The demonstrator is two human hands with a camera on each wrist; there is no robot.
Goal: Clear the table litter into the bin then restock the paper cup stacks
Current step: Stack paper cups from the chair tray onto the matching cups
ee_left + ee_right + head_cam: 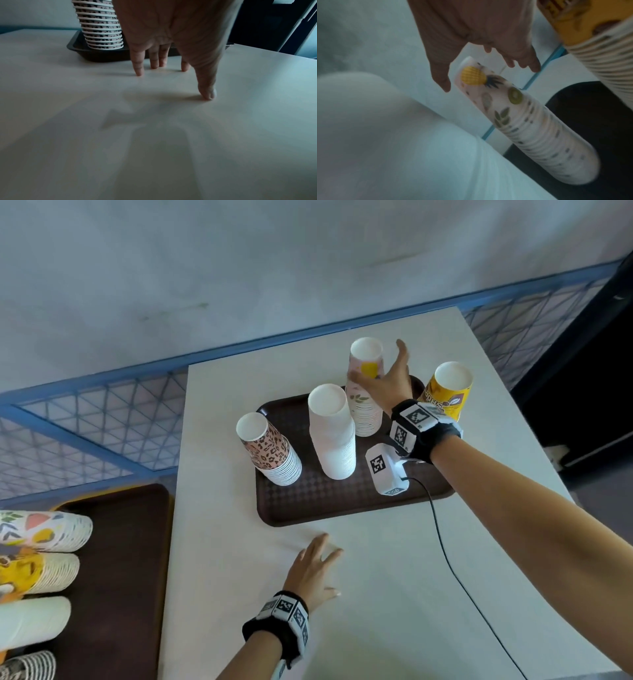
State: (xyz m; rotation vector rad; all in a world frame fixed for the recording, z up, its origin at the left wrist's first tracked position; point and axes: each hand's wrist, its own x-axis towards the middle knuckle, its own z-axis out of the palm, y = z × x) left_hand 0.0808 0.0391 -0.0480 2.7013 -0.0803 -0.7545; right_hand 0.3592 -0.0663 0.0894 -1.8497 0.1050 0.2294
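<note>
Both hands are open: left hand [313, 568] rests spread fingertips on the white table [394, 594], right hand [388, 383] reaches around the fruit-print cup stack [364, 392] standing on the brown tray [342, 501].

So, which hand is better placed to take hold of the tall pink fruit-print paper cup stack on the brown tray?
The right hand: it is open beside the top of the pink fruit-print cup stack. The left hand rests with spread fingers on the white table, in front of the brown tray.
</note>
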